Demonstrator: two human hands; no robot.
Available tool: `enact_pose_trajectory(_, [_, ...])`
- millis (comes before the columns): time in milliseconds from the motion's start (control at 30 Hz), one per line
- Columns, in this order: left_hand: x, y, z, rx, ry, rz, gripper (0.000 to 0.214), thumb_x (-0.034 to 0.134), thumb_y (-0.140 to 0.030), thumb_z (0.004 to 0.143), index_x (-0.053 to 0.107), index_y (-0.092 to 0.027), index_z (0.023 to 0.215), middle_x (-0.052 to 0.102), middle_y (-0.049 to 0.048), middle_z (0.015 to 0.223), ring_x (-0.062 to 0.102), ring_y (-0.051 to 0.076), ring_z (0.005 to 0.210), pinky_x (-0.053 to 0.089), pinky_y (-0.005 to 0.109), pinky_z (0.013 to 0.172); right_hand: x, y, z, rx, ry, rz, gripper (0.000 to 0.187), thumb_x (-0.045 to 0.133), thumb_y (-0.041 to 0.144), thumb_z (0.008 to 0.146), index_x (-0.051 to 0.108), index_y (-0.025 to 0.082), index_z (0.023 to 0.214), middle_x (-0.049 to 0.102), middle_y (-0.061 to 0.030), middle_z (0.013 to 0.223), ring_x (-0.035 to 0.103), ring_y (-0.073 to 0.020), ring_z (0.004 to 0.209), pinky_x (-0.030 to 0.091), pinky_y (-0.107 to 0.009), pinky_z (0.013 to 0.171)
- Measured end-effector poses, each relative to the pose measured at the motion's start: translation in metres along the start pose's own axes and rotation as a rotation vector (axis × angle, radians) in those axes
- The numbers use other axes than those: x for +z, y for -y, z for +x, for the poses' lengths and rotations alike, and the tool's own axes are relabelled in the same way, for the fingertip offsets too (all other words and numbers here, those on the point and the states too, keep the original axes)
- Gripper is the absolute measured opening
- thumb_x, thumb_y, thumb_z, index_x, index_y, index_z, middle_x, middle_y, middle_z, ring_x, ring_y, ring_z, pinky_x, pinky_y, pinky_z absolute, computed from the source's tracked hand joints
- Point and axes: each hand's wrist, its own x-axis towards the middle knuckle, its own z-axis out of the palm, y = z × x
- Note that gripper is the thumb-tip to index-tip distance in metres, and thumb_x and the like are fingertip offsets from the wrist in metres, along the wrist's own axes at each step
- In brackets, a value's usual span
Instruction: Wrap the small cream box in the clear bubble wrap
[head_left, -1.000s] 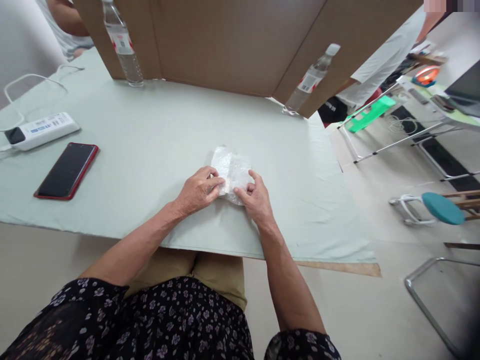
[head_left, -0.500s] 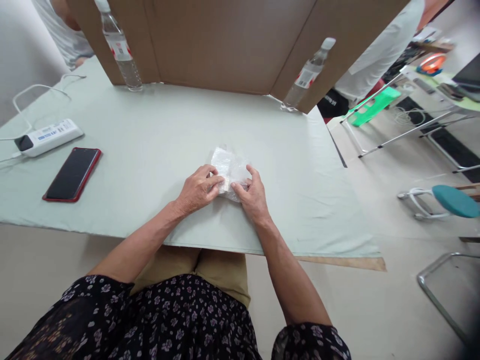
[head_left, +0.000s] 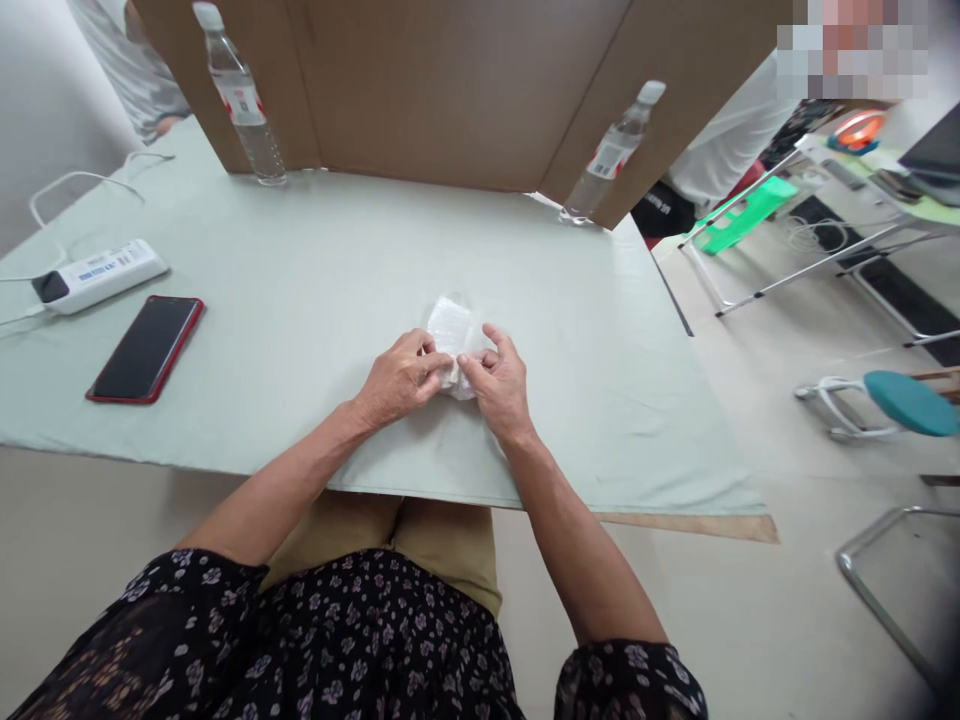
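Pinched at its near edge from both sides: a small crumpled plastic bag [head_left: 452,325], clear, lying on the pale green table cloth [head_left: 315,270]. Left hand [head_left: 401,378] closed on the bag's left corner, thumb and forefinger tips pressed together over the film, remaining fingers curled under. Right hand [head_left: 501,388] likewise closed on the right corner, thumb raised along the bag's side, forefinger bent onto it. Fingertips [head_left: 433,362] of the two hands nearly meeting, only a narrow strip of film between them. Bulk of the bag straight ahead of the fingertips, beyond them; long axis running away from the knuckles rather than across them (judged so, film bunched and outline unclear). Neither hand nearer than the other: both touching. Wrists low, heels of both hands resting on or just above the cloth, forearms converging in a V toward the bag. Contents of the bag not discernible. Well off to the left of the left fingers: a red-cased phone [head_left: 146,348] and a white power strip [head_left: 101,276] just beyond it. Far ahead of the fingers: a cardboard screen [head_left: 450,90] with a water bottle [head_left: 241,100] at its left corner.
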Motion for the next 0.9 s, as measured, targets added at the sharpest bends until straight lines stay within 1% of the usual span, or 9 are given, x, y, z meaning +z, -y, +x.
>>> enact_pose_trajectory(167, [0.000, -0.002, 0.001, 0.003, 0.011, 0.001, 0.026, 0.054, -0.017, 0.088, 0.077, -0.023, 0.101, 0.059, 0.0069, 0.095, 0.056, 0.019, 0.087, 0.050, 0.029, 0.074, 0.008, 0.008, 0.001, -0.012, -0.041, -0.046, 0.079, 0.070, 0.046, 0.078, 0.044, 0.013, 0.146, 0.065, 0.0012, 0.079, 0.060, -0.0147, 0.068, 0.052, -0.028, 0.059])
enact_pose_trajectory(267, [0.000, -0.001, 0.001, -0.016, 0.015, -0.029, 0.028, 0.054, -0.016, 0.087, 0.077, -0.023, 0.101, 0.059, 0.0066, 0.095, 0.056, 0.019, 0.087, 0.050, 0.029, 0.074, 0.006, 0.012, -0.001, -0.005, -0.026, -0.056, 0.079, 0.068, 0.047, 0.079, 0.046, 0.014, 0.147, 0.069, -0.0019, 0.083, 0.062, -0.0160, 0.072, 0.053, -0.028, 0.058])
enact_pose_trajectory(333, [0.001, -0.001, 0.002, -0.032, 0.015, -0.062, 0.028, 0.055, -0.015, 0.085, 0.076, -0.023, 0.101, 0.059, 0.0060, 0.094, 0.057, 0.018, 0.086, 0.050, 0.029, 0.074, 0.003, 0.014, -0.004, 0.008, 0.006, -0.042, 0.077, 0.066, 0.047, 0.082, 0.047, 0.014, 0.148, 0.071, -0.0045, 0.090, 0.062, -0.0155, 0.071, 0.051, -0.027, 0.055])
enact_pose_trajectory(433, [0.002, -0.001, 0.002, -0.070, 0.002, -0.115, 0.025, 0.056, -0.014, 0.083, 0.074, -0.020, 0.099, 0.060, 0.0058, 0.093, 0.058, 0.018, 0.087, 0.051, 0.029, 0.075, -0.003, 0.014, -0.008, 0.010, 0.090, -0.014, 0.073, 0.063, 0.041, 0.082, 0.046, 0.014, 0.148, 0.072, -0.0078, 0.102, 0.061, -0.0141, 0.070, 0.049, -0.026, 0.052])
enact_pose_trajectory(567, [0.002, -0.001, 0.002, -0.135, -0.008, -0.185, 0.029, 0.056, -0.013, 0.080, 0.067, -0.016, 0.106, 0.064, 0.0064, 0.095, 0.060, 0.018, 0.083, 0.053, 0.031, 0.076, -0.009, 0.014, -0.012, -0.043, 0.204, -0.012, 0.070, 0.062, 0.035, 0.082, 0.047, 0.017, 0.148, 0.072, -0.0117, 0.117, 0.062, -0.0145, 0.076, 0.052, -0.028, 0.058])
enact_pose_trajectory(667, [0.002, -0.001, 0.002, -0.156, -0.019, -0.236, 0.041, 0.056, -0.011, 0.078, 0.061, -0.016, 0.119, 0.066, 0.0056, 0.097, 0.059, 0.016, 0.081, 0.053, 0.031, 0.077, -0.010, 0.018, -0.013, -0.091, 0.273, -0.076, 0.067, 0.063, 0.036, 0.083, 0.049, 0.020, 0.147, 0.071, -0.0129, 0.126, 0.062, -0.0153, 0.079, 0.054, -0.030, 0.064])
enact_pose_trajectory(733, [0.003, 0.000, 0.003, -0.164, -0.024, -0.273, 0.047, 0.056, -0.011, 0.078, 0.058, -0.017, 0.125, 0.066, 0.0051, 0.100, 0.059, 0.015, 0.080, 0.053, 0.029, 0.076, -0.010, 0.021, -0.014, -0.132, 0.296, -0.155, 0.066, 0.064, 0.037, 0.084, 0.050, 0.021, 0.146, 0.071, -0.0125, 0.128, 0.060, -0.0139, 0.073, 0.055, -0.032, 0.066])
enact_pose_trajectory(833, [0.002, 0.001, 0.003, -0.174, -0.024, -0.316, 0.053, 0.055, -0.011, 0.078, 0.056, -0.017, 0.130, 0.067, 0.0051, 0.103, 0.059, 0.013, 0.080, 0.053, 0.028, 0.075, -0.010, 0.026, -0.014, -0.189, 0.311, -0.268, 0.065, 0.064, 0.035, 0.084, 0.050, 0.021, 0.146, 0.071, -0.0125, 0.130, 0.057, -0.0122, 0.067, 0.055, -0.034, 0.069])
enact_pose_trajectory(900, [0.002, 0.001, 0.003, -0.173, -0.026, -0.329, 0.054, 0.055, -0.010, 0.078, 0.056, -0.018, 0.131, 0.067, 0.0052, 0.103, 0.060, 0.014, 0.080, 0.053, 0.029, 0.075, -0.012, 0.026, -0.014, -0.188, 0.336, -0.275, 0.063, 0.059, 0.032, 0.086, 0.049, 0.021, 0.147, 0.070, -0.0126, 0.132, 0.059, -0.0135, 0.071, 0.055, -0.035, 0.072])
